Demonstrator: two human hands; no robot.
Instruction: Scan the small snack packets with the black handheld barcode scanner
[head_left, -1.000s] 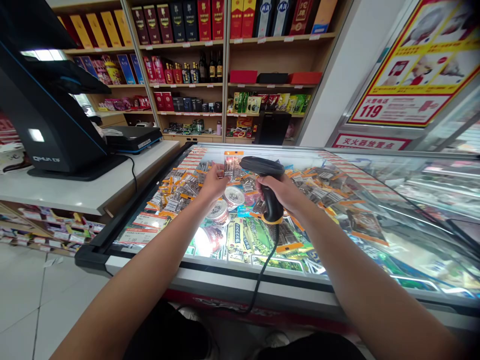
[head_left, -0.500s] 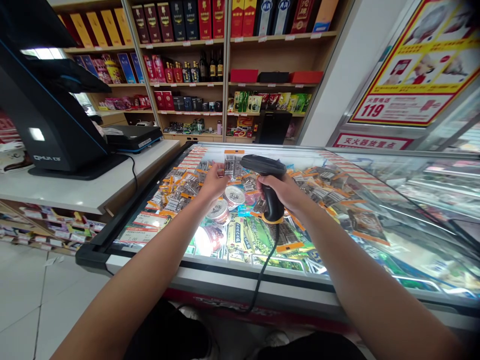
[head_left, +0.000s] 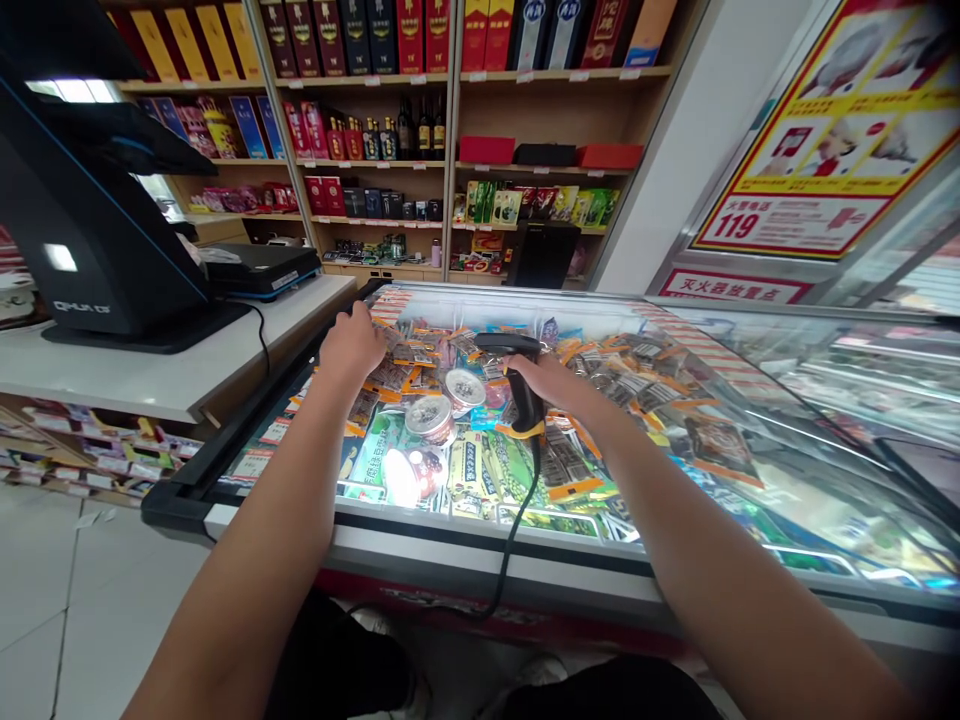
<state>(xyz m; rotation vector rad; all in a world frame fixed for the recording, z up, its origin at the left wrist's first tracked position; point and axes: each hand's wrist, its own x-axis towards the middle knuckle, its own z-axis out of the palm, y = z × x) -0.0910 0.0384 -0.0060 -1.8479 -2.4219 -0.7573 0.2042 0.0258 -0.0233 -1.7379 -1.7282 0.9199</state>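
My right hand (head_left: 541, 378) is closed around the grip of a black barcode scanner (head_left: 525, 390), held above the glass-topped freezer (head_left: 480, 555). From the scanner's base a black cable (head_left: 517, 525) hangs over the freezer's front edge. Near the freezer's left edge is my left hand (head_left: 352, 342), with bent fingers mostly hidden behind the back of the hand. What it holds, if anything, does not show. Beside it lie several orange-edged snack packets (head_left: 409, 355). Two lidded tubs (head_left: 430, 417) sit between my hands, with green ice-pop packs (head_left: 480, 468) nearer to me.
Left of the freezer stands a white counter (head_left: 161, 385) with a dark checkout terminal (head_left: 120, 260) and a black scale (head_left: 259, 268). Shelves (head_left: 360, 165) of boxes and bottles line the back. A fire-notice poster (head_left: 825, 150) hangs at the right.
My left hand has moved left from beside the scanner to the freezer's left side; the packet it held up is no longer seen there. The scanner has shifted slightly left and tilted.
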